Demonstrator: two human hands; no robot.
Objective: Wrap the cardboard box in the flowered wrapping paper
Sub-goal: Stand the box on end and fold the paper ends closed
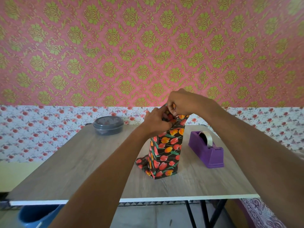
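Note:
The cardboard box stands upright on its end in the middle of the wooden table (82,162), fully covered by dark flowered wrapping paper (166,153) with red and orange tulips; no bare cardboard shows. A loose flap of paper spreads on the table at its lower left. My left hand (155,122) grips the paper at the top left of the box. My right hand (179,102) comes from above with curled fingers and pinches the folded paper at the top end.
A purple tape dispenser (207,148) with a roll of clear tape stands right of the box. A round grey lidded container (108,125) sits at the back left. A blue bin (37,216) is under the table's front edge.

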